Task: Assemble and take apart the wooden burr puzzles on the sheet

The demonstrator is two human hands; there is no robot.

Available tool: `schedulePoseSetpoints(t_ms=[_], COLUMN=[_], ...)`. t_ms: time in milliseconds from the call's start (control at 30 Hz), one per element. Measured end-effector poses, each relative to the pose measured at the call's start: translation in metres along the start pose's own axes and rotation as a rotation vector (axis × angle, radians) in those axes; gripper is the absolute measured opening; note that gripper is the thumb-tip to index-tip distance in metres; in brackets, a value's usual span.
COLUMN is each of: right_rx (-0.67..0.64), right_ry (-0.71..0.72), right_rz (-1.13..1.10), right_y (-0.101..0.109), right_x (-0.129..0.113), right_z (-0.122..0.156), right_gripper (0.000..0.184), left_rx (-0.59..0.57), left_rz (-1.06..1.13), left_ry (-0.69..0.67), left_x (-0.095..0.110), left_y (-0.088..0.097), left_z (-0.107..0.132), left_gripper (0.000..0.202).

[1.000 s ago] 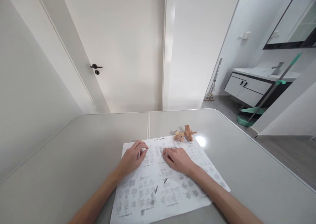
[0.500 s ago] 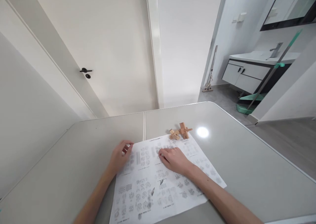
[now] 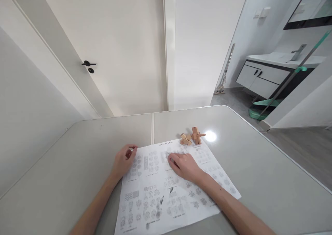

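A large white instruction sheet (image 3: pixel 155 204), printed with rows of small grey diagrams, lies on the table. At its upper left corner, my left hand (image 3: pixel 125 160) has thumb and forefinger brought together on the paper's edge; its other fingers curl under. My right hand (image 3: pixel 184 166) rests on the upper middle of the sheet, palm down, fingers curled in. Whatever may be under those fingers is hidden. Just beyond it, by the sheet's top edge, sit two wooden interlocking puzzles: a smaller pale one (image 3: pixel 186 139) and a taller reddish-brown one (image 3: pixel 196 136) with a bar sticking out rightward.
The grey table (image 3: pixel 259 179) has a seam across it and a bright light reflection right of the puzzles. Beyond its far edge is a door with a black handle (image 3: pixel 88 63). A washbasin cabinet (image 3: pixel 261 76), a mop (image 3: pixel 225 71) and a green dustpan (image 3: pixel 256 114) are at the right.
The camera view has shifted slightly. My left thumb and forefinger look closer together at the sheet's corner. My right hand stays on the sheet, and the puzzles stand where they were.
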State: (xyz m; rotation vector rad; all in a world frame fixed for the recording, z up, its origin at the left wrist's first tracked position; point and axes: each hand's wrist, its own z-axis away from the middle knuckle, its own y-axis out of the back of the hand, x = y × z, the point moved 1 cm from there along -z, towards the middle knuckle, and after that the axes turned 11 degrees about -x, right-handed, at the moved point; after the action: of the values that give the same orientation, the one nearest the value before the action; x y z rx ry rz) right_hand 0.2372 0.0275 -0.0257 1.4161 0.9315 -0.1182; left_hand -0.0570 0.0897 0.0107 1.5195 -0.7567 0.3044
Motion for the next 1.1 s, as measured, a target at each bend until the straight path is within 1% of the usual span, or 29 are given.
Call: schedulePoseSetpoints(t_ms=[133, 267, 500, 667, 767, 833, 900, 1033, 1100], right_rx=[-0.003, 0.018, 0.022, 0.016, 0.029, 0.044, 0.075, 0.175, 0.208], right_ry=[0.003, -0.001, 0.006, -0.011, -0.021, -0.039, -0.075, -0.166, -0.180], right_rz=[0.025, 0.041, 0.062, 0.073, 0.028, -0.073, -0.256, -0.783, -1.089], right_y=[-0.001, -0.003, -0.003, -0.002, -0.002, -0.001, 0.002, 0.012, 0.016], right_x=[-0.001, -0.002, -0.005, -0.006, -0.007, -0.008, -0.007, -0.002, 0.003], right_z=[0.001, 0.001, 0.002, 0.003, 0.002, 0.001, 0.000, -0.003, -0.004], right_gripper=[0.019, 0.016, 0.018, 0.018, 0.015, 0.013, 0.012, 0.030, 0.038], left_rx=[-0.016, -0.056, -0.105, -0.124, -0.137, -0.146, -0.152, -0.152, -0.146], left_rz=[-0.018, -0.045, -0.095, -0.164, -0.182, -0.198, -0.215, -0.229, -0.230], left_ry=[-0.040, -0.097, -0.117, -0.122, -0.141, -0.156, -0.156, -0.137, -0.141], left_x=[0.001, 0.003, 0.009, 0.008, 0.007, 0.008, 0.010, 0.012, 0.011], left_y=[-0.004, -0.006, -0.006, -0.008, -0.008, -0.007, -0.006, -0.005, -0.006], left_z=[0.004, 0.009, 0.013, 0.014, 0.014, 0.015, 0.016, 0.016, 0.016], left_gripper=[0.029, 0.028, 0.027, 0.026, 0.027, 0.028, 0.029, 0.027, 0.027])
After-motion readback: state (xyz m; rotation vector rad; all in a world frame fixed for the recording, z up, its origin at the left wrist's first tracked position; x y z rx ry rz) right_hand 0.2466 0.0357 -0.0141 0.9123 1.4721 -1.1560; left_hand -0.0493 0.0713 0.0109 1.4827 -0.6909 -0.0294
